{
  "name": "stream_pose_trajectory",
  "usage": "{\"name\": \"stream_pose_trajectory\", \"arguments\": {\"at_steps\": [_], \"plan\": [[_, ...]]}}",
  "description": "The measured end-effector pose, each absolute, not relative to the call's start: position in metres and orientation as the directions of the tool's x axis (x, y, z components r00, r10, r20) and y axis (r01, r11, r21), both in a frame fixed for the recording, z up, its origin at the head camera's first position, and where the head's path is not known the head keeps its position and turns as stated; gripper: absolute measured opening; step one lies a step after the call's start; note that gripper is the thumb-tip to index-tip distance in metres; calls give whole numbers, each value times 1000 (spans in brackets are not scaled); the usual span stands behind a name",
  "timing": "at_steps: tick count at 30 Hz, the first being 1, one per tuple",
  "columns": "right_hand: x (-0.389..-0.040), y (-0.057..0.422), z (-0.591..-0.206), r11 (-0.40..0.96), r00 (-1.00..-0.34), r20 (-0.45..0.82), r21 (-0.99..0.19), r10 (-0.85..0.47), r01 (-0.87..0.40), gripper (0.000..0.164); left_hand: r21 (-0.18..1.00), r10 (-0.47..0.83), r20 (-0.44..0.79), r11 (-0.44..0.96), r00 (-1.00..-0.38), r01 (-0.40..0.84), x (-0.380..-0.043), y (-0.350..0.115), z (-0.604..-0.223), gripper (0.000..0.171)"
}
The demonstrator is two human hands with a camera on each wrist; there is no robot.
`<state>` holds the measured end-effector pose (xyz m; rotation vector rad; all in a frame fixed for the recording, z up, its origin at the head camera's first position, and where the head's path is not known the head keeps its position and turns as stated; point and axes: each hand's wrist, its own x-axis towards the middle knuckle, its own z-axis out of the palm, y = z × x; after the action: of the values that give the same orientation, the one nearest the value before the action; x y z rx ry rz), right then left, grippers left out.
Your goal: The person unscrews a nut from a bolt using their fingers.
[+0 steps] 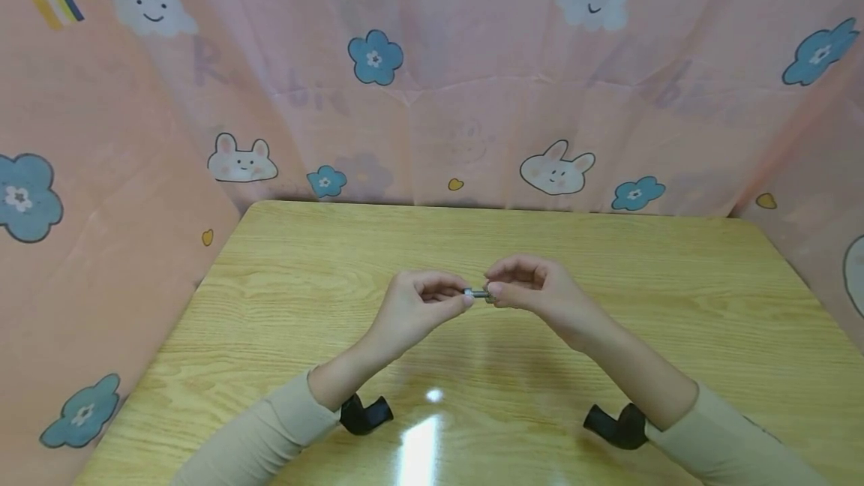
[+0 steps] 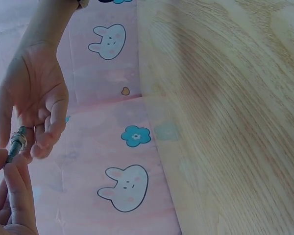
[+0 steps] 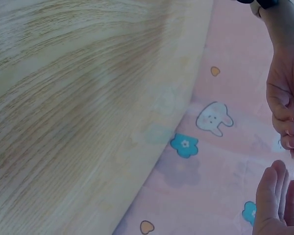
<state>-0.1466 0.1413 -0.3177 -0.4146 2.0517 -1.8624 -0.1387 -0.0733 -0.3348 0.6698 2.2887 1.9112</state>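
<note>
Near the table's middle, my left hand (image 1: 418,310) pinches one end of a small metal bolt (image 1: 478,293) between thumb and fingers. A nut (image 2: 18,139) sits partway along the threaded shaft in the left wrist view. My right hand (image 1: 543,295) is around the bolt's other end, its thumb overlapping the nut in the head view. The fingers (image 3: 267,191) of that hand look straight in the right wrist view, spread beside the bolt. Whether they touch the nut is hard to tell. Fingertips partly hide both bolt ends.
Both hands are above a light wood-grain table (image 1: 304,246). A pink patterned cloth (image 1: 432,118) hangs behind the table and along its sides. Black wrist-worn pieces (image 1: 366,415) stick out from both beige sleeves (image 1: 729,433) over the tabletop.
</note>
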Motion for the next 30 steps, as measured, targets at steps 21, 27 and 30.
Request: {"name": "stream_pose_trajectory", "arguments": {"at_steps": [21, 27, 30], "plan": [[-147, 143, -319, 112, -888, -94, -993, -450, 49, 23, 958, 386, 202, 114, -900, 263, -139, -73, -334, 17], [-148, 144, -320, 99, -887, -68, -995, -457, 26, 23, 957, 381, 202, 118, -902, 264, -139, -73, -335, 16], [-149, 143, -320, 100, -886, -88, -994, -456, 47, 22, 957, 379, 200, 121, -904, 263, -139, -72, -335, 17]]}}
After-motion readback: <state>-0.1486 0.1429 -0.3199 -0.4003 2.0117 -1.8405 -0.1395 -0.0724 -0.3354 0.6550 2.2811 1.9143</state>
